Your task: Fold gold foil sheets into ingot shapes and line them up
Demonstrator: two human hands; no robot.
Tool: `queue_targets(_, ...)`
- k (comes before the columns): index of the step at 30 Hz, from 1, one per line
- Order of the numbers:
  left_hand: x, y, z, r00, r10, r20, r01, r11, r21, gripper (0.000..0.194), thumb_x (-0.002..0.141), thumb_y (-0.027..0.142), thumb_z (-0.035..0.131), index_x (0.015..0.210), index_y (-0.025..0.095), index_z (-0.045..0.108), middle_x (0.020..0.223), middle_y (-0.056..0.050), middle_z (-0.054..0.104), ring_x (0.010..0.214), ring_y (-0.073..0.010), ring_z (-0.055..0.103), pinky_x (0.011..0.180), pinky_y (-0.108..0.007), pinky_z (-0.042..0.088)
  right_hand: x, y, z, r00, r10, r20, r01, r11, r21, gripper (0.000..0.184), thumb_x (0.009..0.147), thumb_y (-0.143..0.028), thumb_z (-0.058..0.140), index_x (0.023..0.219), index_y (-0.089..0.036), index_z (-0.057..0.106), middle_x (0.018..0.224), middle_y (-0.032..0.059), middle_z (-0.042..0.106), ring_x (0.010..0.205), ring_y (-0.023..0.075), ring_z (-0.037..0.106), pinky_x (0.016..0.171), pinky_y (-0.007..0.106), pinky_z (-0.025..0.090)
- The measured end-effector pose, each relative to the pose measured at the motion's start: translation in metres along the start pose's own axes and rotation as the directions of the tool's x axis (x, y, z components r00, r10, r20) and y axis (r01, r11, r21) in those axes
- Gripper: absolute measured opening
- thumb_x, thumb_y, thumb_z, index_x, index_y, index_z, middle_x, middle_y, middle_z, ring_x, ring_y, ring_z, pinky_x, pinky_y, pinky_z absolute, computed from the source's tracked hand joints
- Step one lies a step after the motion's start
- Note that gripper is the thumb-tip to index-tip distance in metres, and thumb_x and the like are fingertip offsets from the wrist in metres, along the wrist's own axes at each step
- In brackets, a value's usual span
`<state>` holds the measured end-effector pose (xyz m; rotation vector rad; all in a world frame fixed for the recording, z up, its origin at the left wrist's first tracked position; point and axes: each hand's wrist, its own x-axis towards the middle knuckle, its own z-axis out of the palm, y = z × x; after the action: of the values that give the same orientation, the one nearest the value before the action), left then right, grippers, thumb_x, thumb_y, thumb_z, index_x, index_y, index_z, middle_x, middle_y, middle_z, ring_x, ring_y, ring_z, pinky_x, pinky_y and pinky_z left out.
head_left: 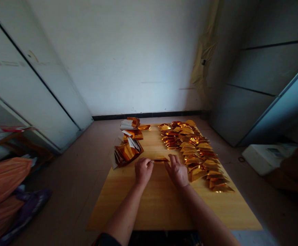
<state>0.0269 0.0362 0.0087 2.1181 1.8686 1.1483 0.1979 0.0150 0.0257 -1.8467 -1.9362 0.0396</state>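
Note:
A small strip of folded gold foil paper (160,159) lies between my two hands above the wooden board. My left hand (143,172) is closed, its thumb and curled fingers pinching the strip's left end. At the right end, my right hand (177,171) has its thumb and forefinger about the tip, while the other fingers stretch forward. Just left of my left hand sits a stack of gold foil sheets (126,152), curved and with pale backs. Rows of folded gold foil pieces (190,143) lie close to the right of my right hand.
The wooden board (161,213) spreads under everything. More foil sheets (132,123) lie at its far left. A white wall (138,68) stands beyond it. Orange cloth (6,181) lies at left, a white box (260,159) at right, beside grey cabinets (243,102).

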Motion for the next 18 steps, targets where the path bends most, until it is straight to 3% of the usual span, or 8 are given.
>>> queue_targets(3,0.015,0.001,0.005,0.997,-0.034,-0.074,0.031,0.999,-0.035,0.019,0.081,0.022,0.052,0.066,0.019,0.063,0.069,-0.002,0.064,0.071,-0.0144,0.057,0.068,-0.025,0.041,-0.013,-0.001,-0.002,0.998,0.030,-0.048,-0.026,0.995,0.091,0.022,0.090,-0.033,0.045,0.102,-0.018,0.056,0.100,0.0079,0.063,0.071,0.0140,0.060,0.054,0.022,0.034)
queue_targets(6,0.038,0.008,0.014,0.994,-0.022,-0.105,0.017,0.999,-0.045,0.020,0.082,0.024,0.052,0.068,0.018,0.065,0.069,-0.003,0.065,0.072,-0.0149,0.057,0.070,-0.025,0.041,-0.030,0.001,0.001,0.999,-0.032,0.003,0.031,0.978,0.206,0.019,0.090,-0.029,0.043,0.082,-0.019,0.057,0.078,0.0034,0.063,0.061,0.0122,0.057,0.054,0.021,0.034)
queue_targets(9,0.062,0.021,0.028,0.996,-0.019,-0.082,0.018,1.000,-0.010,0.020,0.082,0.025,0.053,0.069,0.018,0.066,0.072,-0.004,0.066,0.074,-0.0161,0.057,0.071,-0.027,0.040,-0.043,0.005,0.005,0.995,-0.079,0.063,0.057,0.954,0.295,0.020,0.088,-0.022,0.042,0.072,-0.019,0.054,0.067,0.0005,0.059,0.056,0.0107,0.054,0.053,0.020,0.033)
queue_targets(18,0.110,0.046,0.077,0.997,-0.052,0.057,0.045,0.991,0.129,0.019,0.082,0.027,0.054,0.070,0.020,0.066,0.078,-0.004,0.067,0.080,-0.0177,0.057,0.067,-0.027,0.034,-0.050,0.005,0.011,0.994,-0.107,-0.006,0.102,0.929,0.357,0.019,0.085,-0.017,0.043,0.068,-0.020,0.051,0.064,-0.0012,0.055,0.053,0.0095,0.051,0.051,0.019,0.032)
